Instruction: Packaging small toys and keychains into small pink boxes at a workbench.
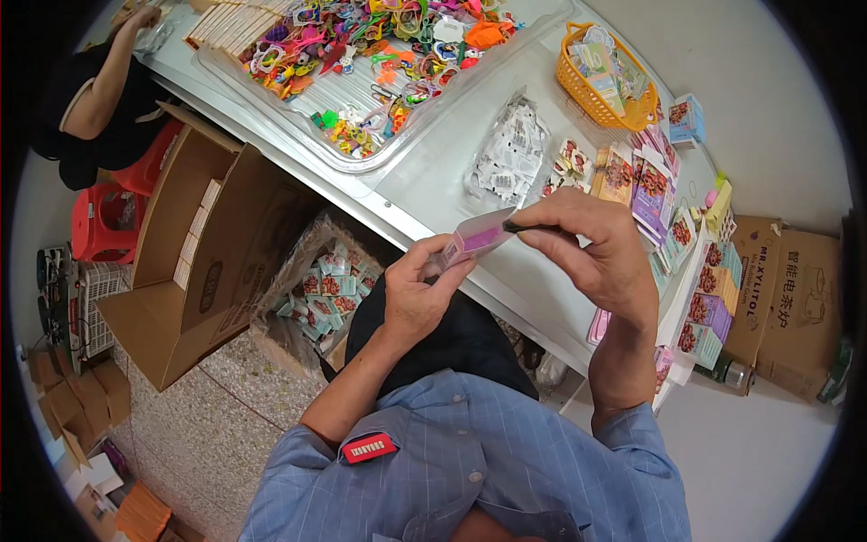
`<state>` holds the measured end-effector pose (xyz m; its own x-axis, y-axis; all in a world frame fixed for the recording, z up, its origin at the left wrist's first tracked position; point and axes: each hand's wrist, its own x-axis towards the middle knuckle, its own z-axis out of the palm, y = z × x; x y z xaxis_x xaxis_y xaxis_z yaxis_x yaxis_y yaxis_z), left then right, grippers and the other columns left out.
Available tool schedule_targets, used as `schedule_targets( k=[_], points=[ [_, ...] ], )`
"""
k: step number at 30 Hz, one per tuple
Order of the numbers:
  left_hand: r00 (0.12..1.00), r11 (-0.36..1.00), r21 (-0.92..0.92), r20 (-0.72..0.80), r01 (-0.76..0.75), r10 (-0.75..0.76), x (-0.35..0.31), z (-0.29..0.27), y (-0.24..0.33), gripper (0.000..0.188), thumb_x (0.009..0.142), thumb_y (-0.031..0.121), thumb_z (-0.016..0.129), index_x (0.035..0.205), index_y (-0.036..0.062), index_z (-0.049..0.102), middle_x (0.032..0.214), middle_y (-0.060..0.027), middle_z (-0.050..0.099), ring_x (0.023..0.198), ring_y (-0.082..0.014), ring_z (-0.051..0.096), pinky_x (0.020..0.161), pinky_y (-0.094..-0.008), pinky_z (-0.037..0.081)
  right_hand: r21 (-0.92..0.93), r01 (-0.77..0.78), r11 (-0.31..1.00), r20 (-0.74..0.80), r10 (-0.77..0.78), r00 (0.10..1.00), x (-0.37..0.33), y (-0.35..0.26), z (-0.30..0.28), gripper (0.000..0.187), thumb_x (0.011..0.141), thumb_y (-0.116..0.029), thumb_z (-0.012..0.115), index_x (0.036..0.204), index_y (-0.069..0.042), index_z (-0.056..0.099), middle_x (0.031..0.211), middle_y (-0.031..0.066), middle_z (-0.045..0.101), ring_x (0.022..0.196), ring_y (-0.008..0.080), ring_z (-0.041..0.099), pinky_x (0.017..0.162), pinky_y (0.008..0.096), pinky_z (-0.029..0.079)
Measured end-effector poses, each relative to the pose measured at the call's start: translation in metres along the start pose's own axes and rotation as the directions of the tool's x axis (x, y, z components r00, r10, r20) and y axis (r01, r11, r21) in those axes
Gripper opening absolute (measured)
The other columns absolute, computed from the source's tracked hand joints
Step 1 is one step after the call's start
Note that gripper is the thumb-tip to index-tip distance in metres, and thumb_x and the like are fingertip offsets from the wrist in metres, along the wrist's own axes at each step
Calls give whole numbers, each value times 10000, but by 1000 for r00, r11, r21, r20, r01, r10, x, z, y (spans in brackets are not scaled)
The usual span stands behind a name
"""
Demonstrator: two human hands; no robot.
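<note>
Blue shirt front [406, 470] nearest. Left hand [420, 291] pinches the pink-and-white carton [480, 239] near the bench [433, 190]; right hand [601, 248] pinches a small dark piece [513, 226], identity unclear, at its end. Recommended: light left grip, straight right-hand movement, carton walls uncreased.

held carton [481, 238]: 1 | yellow basket [593, 101]: 1 | clear tray [357, 166]: 1 | red badge [368, 448]: 1 | red stools [84, 217]: 2

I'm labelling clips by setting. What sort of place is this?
Likely a small packing workshop: a tray of trinkets, a carton full of small packs, and a pink box in the left hand.
</note>
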<state>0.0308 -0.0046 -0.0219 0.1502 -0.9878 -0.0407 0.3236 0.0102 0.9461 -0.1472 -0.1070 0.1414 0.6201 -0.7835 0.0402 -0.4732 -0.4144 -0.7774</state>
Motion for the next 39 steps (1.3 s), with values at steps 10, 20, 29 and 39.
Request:
schedule_targets(
  k=[10, 20, 29, 39],
  points=[
    [1000, 999, 49, 15, -2, 1, 1, 0, -3, 328, 877, 3, 777, 1185, -9, 664, 1025, -67, 724, 884, -89, 677, 754, -245, 554, -154, -35, 987, -65, 25, 998, 3, 0, 25, 227, 837, 19, 739, 1051, -48, 702, 970, 111, 722, 814, 267, 707, 697, 337, 557],
    [999, 997, 68, 19, -34, 32, 0, -1, -3, 318, 882, -8, 769, 1182, -13, 662, 1035, -65, 724, 919, -99, 685, 791, -249, 556, -276, 367, 888, -146, -417, 897, -8, 14, 33, 315, 762, 124, 720, 1032, -37, 699, 970, 118, 728, 840, 264, 715, 704, 343, 570],
    [995, 984, 156, 57, -88, 80, 0, 0, -2, 317, 860, -26, 763, 1162, -1, 672, 1066, -91, 732, 946, -135, 705, 823, -275, 564, -191, 93, 977, 74, -80, 994, -29, 11, 48, 490, 833, -306, 807, 1216, -56, 631, 1138, 146, 688, 1014, 351, 684, 823, 408, 567],
    [961, 822, 498, 117, -276, 252, 10, 5, 12, 371, 761, -38, 745, 1119, 47, 704, 972, -115, 715, 882, -289, 674, 817, -374, 537, -98, 39, 994, -88, -47, 995, -34, 7, 61, 408, 863, -269, 779, 1174, -49, 634, 1036, 149, 686, 928, 357, 680, 762, 427, 551]
  ],
)
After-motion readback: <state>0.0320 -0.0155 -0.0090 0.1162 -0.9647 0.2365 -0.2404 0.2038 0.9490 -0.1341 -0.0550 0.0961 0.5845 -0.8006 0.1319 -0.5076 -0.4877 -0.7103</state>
